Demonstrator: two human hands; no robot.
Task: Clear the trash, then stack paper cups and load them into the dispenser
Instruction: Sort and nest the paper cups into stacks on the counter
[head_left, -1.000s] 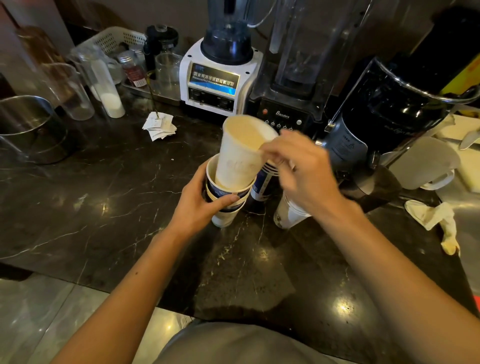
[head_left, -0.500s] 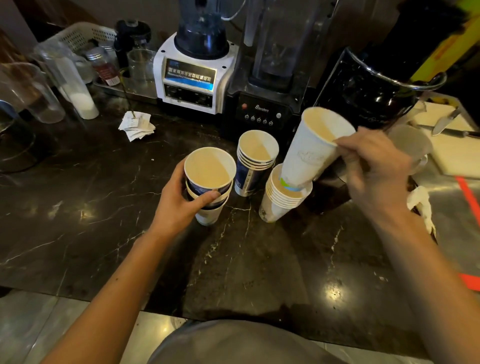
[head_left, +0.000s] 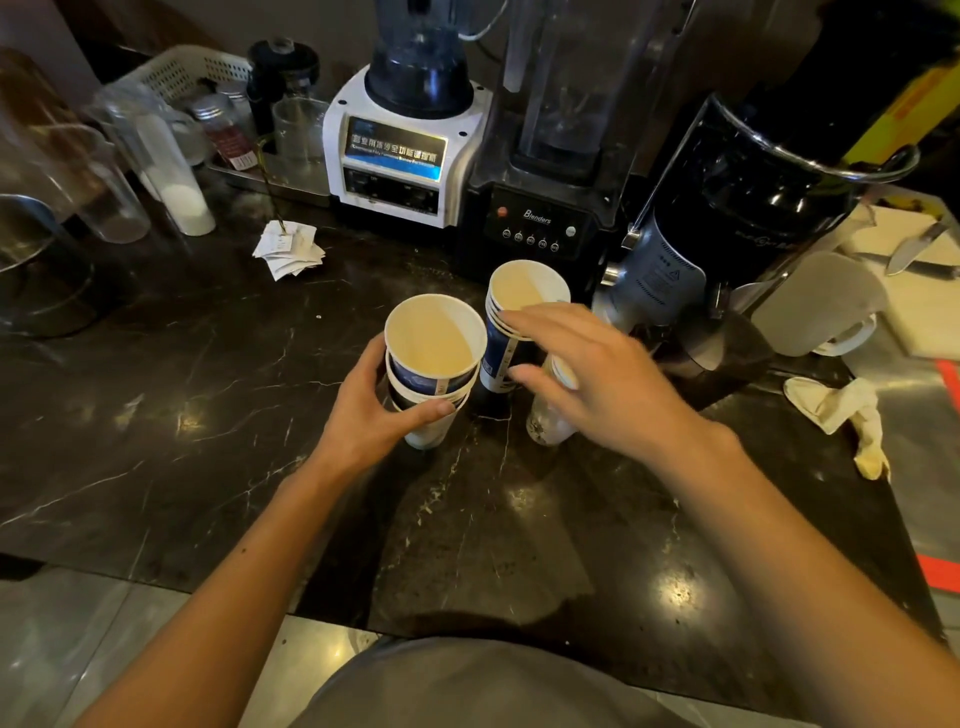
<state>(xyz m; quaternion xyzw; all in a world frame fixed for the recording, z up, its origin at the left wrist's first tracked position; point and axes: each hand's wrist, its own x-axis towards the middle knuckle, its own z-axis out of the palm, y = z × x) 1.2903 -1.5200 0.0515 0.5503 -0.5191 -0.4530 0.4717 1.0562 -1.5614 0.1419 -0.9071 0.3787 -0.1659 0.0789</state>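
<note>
Three stacks of paper cups stand on the dark marble counter (head_left: 156, 415). My left hand (head_left: 374, 410) grips the left stack of blue-and-white cups (head_left: 434, 348) around its side. A second blue stack (head_left: 519, 296) stands just behind and to the right. A white stack (head_left: 548, 415) stands further right, mostly hidden under my right hand (head_left: 587, 374). That hand hovers over the two right stacks with its fingers spread and nothing in it.
Two blenders (head_left: 410, 145) (head_left: 550, 171) and a black grinder (head_left: 727, 218) line the back. Crumpled receipts (head_left: 288, 249) lie at back left, a crumpled tissue (head_left: 841, 410) at right. Glass jars (head_left: 156, 150) and a metal pot (head_left: 31, 260) stand left; a knife (head_left: 909, 249) lies on a board.
My right hand lifted a white cup off the left stack, carried it right onto the white stack, let go, and now moves back left, empty.
</note>
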